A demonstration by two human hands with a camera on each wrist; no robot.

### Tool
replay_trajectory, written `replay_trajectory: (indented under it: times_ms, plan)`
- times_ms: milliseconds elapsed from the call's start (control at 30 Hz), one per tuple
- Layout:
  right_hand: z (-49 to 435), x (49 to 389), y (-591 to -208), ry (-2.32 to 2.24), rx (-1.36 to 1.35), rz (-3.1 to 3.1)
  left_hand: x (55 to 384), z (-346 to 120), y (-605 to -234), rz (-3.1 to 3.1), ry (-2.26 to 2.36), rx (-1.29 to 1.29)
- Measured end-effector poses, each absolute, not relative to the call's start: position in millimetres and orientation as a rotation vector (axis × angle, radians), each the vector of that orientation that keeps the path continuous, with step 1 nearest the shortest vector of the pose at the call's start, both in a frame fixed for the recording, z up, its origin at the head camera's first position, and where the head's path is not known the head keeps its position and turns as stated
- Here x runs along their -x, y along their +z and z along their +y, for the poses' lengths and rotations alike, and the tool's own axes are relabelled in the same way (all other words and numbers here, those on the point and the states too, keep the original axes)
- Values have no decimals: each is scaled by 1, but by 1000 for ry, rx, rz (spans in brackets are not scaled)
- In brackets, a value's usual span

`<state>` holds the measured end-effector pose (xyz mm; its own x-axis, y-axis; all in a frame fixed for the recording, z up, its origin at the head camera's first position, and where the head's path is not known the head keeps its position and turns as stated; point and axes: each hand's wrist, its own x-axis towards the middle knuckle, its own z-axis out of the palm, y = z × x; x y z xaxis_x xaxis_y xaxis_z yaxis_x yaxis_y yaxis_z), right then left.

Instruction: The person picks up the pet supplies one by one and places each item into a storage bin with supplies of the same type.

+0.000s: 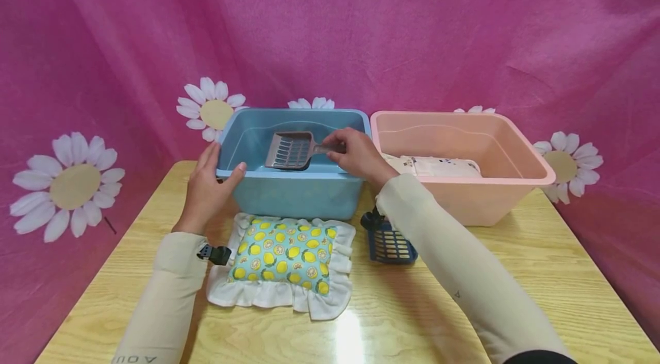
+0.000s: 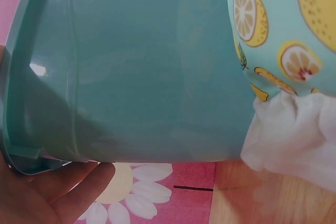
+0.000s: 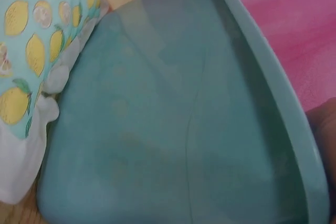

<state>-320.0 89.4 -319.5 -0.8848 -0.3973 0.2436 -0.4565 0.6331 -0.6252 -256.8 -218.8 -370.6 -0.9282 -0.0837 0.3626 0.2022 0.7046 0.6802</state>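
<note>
In the head view, a blue tub stands on the table's left half. My right hand pinches the handle of a grey slotted litter scoop above the tub's opening, the scoop's head pointing left. My left hand rests against the tub's front left corner, thumb near the front rim and fingers along the side. The left wrist view shows its fingers extended straight beside the tub wall. A lemon-print cushion with white ruffles lies in front of the tub, between my forearms.
Right beside the blue tub stands a pink tub holding a pale printed cloth item. A dark blue slotted scoop lies on the wooden table, partly under my right sleeve. Behind hangs a pink curtain with daisies.
</note>
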Motion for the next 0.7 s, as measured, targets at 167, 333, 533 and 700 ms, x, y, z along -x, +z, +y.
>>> replay_trajectory:
  times_ms: [167, 333, 533, 700]
  plan:
    - [88, 320, -321, 1025, -776, -2754, 257, -220, -373, -2537, -1067, 108]
    - [88, 320, -321, 1011, -796, -2759, 257, -221, -374, -2531, -1057, 113]
    - [87, 321, -321, 991, -809, -2780, 256, -221, -373, -2534, -1072, 105]
    - [87, 319, -321, 931, -792, -2814, 256, -220, -372, -2532, -1088, 110]
